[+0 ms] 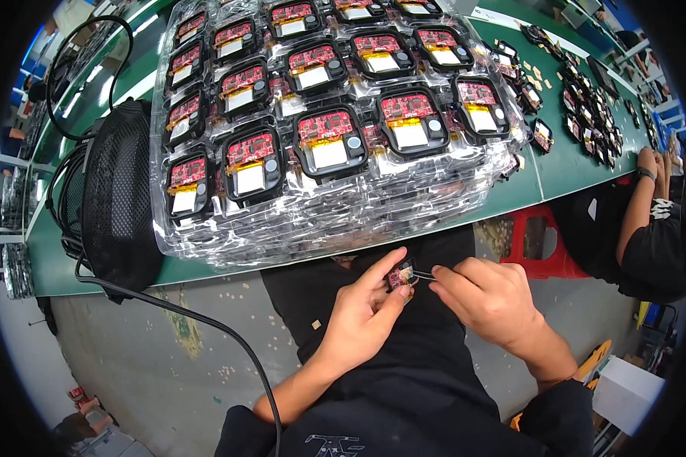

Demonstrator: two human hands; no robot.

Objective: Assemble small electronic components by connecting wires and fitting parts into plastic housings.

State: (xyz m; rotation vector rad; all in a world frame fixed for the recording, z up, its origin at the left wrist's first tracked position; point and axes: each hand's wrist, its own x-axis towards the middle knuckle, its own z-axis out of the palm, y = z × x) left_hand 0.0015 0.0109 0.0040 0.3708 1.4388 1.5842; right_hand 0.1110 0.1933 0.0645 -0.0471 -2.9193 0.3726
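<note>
Above my lap, my left hand (362,316) grips a small electronic unit (399,279) with a red circuit board between thumb and fingers. My right hand (489,295) pinches thin metal tweezers (424,275), their tips at the unit's face. Fingers cover part of the unit, and what the tips touch is too small to tell. Just beyond my hands stands a stack of clear plastic trays (312,222). Its top tray holds rows of black-framed units (330,142), each with a red board, a silver-white block and a round grey part.
The trays stand on a green table (198,283), close to its front edge. At left lies a black mesh bag (118,194); a black cable (206,320) hangs past my left arm. Loose units (587,122) are heaped at right, near a co-worker's arm (639,217) and a red stool (533,247).
</note>
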